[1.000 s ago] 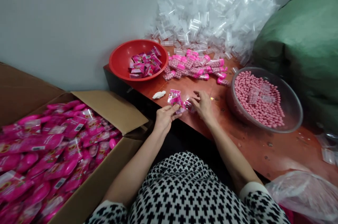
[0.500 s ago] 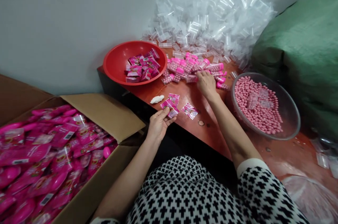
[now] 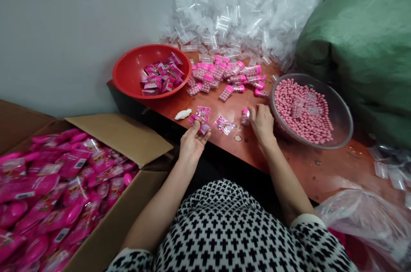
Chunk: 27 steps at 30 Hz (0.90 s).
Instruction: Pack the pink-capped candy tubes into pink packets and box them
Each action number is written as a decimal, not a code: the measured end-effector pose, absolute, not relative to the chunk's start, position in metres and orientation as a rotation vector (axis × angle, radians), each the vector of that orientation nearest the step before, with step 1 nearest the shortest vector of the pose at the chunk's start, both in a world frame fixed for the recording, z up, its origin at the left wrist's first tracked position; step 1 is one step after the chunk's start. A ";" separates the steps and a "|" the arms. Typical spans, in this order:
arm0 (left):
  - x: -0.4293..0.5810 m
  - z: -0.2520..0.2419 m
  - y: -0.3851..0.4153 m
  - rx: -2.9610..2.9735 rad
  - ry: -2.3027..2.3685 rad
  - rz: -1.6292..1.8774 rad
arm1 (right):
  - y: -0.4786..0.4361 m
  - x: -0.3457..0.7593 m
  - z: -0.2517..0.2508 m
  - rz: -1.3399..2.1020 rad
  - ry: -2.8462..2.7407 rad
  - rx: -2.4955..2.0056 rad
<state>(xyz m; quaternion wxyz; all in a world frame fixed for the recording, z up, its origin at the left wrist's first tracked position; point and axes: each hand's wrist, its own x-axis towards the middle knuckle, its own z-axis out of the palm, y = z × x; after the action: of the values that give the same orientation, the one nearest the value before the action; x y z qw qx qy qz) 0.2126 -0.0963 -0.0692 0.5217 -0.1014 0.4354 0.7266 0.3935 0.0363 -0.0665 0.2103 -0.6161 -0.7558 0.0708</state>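
Note:
My left hand [image 3: 192,141] pinches a small pink printed packet [image 3: 199,122] at the near edge of the red-brown table [image 3: 289,165]. Two more packets lie flat beside it, one pink [image 3: 203,113] and one clear-fronted [image 3: 224,125]. My right hand [image 3: 262,122] is closed on a small clear tube with a pink cap [image 3: 245,116], filled with pink balls, just left of the clear bowl of pink balls [image 3: 303,111]. Several filled pink-capped tubes [image 3: 224,77] lie in a heap farther back.
A red bowl [image 3: 128,71] holding pink packets stands at the table's left corner. Empty clear tubes [image 3: 237,11] are piled against the wall. A cardboard box [image 3: 122,135] of pink packs sits at left, a green sack [image 3: 362,45] at right, a plastic bag [image 3: 362,225] near right.
My right hand reached back to the heap of filled tubes and has come forward with one tube. My left hand stayed at the table edge with its packet.

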 end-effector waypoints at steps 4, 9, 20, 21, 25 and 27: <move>0.214 -0.065 -0.097 -0.279 1.039 1.742 | 0.017 0.384 -0.052 0.297 -2.230 -2.030; 0.222 -0.060 -0.093 -0.324 1.050 1.720 | 0.022 0.386 -0.054 0.544 -2.230 -1.930; 0.242 -0.066 -0.082 -0.422 0.860 1.702 | -0.083 0.370 -0.057 1.592 -1.398 -1.157; 0.244 -0.066 -0.081 -0.417 0.847 1.703 | -0.085 0.368 -0.058 1.590 -1.379 -1.157; 0.247 -0.065 -0.081 -0.390 0.811 1.680 | -0.085 0.366 -0.062 1.548 -1.335 -1.161; 0.247 -0.065 -0.082 -0.388 0.808 1.686 | -0.084 0.367 -0.062 1.526 -1.318 -1.163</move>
<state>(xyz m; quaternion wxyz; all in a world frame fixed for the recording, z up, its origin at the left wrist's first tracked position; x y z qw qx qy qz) 0.2467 -0.0818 -0.0646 0.5780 -0.1658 0.3452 0.7206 0.3669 -0.0841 -0.0618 0.3957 -0.4588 -0.5199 0.6022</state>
